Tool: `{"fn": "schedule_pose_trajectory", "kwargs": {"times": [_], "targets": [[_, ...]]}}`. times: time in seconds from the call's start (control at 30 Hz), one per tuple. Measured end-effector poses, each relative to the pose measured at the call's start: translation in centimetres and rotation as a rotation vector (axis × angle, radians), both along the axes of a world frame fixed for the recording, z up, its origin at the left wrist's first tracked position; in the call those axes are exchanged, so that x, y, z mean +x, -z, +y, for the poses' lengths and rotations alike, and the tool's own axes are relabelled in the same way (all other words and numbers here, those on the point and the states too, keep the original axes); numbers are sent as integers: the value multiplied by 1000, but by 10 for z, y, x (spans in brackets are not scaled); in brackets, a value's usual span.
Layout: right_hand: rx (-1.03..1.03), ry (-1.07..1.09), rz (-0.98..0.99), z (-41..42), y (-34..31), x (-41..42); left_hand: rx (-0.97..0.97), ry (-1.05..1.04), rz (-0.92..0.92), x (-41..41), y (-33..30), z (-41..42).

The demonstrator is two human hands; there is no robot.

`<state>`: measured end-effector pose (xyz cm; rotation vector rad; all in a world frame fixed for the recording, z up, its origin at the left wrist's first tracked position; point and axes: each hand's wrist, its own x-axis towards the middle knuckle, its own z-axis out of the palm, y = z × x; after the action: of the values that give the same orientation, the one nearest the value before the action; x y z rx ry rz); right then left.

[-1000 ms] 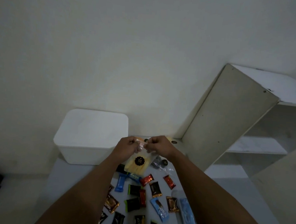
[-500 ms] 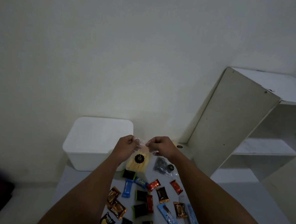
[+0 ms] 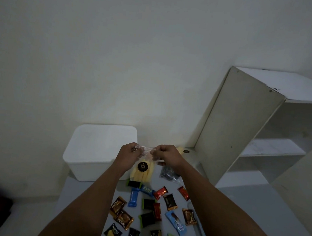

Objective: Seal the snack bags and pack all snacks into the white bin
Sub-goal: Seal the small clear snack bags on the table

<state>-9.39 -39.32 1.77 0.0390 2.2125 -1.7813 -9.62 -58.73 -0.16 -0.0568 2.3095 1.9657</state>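
A person's two bare arms reach forward over a grey table (image 3: 85,190) in dim light. The left hand (image 3: 129,155) and the right hand (image 3: 167,155) are both closed in a pinch on the crinkled clear top of a snack bag (image 3: 142,170), which hangs between them just above the table. The bag holds pale yellow sticks and bears a round dark sticker.

At about ten o'clock from the bag, just beside the left hand, sits the white bin (image 3: 98,150), against the wall. At four o'clock from the bag lies a second clear bag with dark contents (image 3: 169,174). Small wrapped snacks (image 3: 149,208) in black, red, blue and gold are scattered across the table at six o'clock, nearer the person. A white shelf unit (image 3: 242,123) stands at two o'clock.

The bag looks light, and its thin film is probably soft and slippery, while the sticks inside seem brittle. It is best held by the empty top strip, as now, sparing the contents from squeezing.
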Motion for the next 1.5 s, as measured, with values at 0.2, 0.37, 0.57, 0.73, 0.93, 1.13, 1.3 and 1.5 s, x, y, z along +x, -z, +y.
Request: {"fn": "schedule_pose_trajectory", "kwargs": {"times": [0.2, 0.37, 0.57, 0.73, 0.93, 1.13, 1.3, 1.5], "targets": [[-85, 21, -2, -6, 7, 3, 27, 35, -34, 1, -1, -11], [-93, 6, -1, -10, 10, 6, -6, 88, -38, 6, 0, -17], [-137, 47, -11, -11, 14, 12, 40, 32, -10, 12, 1, -16], [-168, 51, -6, -10, 12, 14, 80, -9, -62, 15, 2, -7], [-207, 70, -33, -5, 11, 18, 85, -18, -57, 16, 4, 2], [-216, 95, -28, -3, 14, 21, 58, -6, -29, 17, 6, 3], [-176, 88, -2, -4, 12, 20, 66, -6, -47, 18, 4, 4], [-143, 76, 22, -11, 13, 20, -14, 57, -46, 23, -4, 16]]}}
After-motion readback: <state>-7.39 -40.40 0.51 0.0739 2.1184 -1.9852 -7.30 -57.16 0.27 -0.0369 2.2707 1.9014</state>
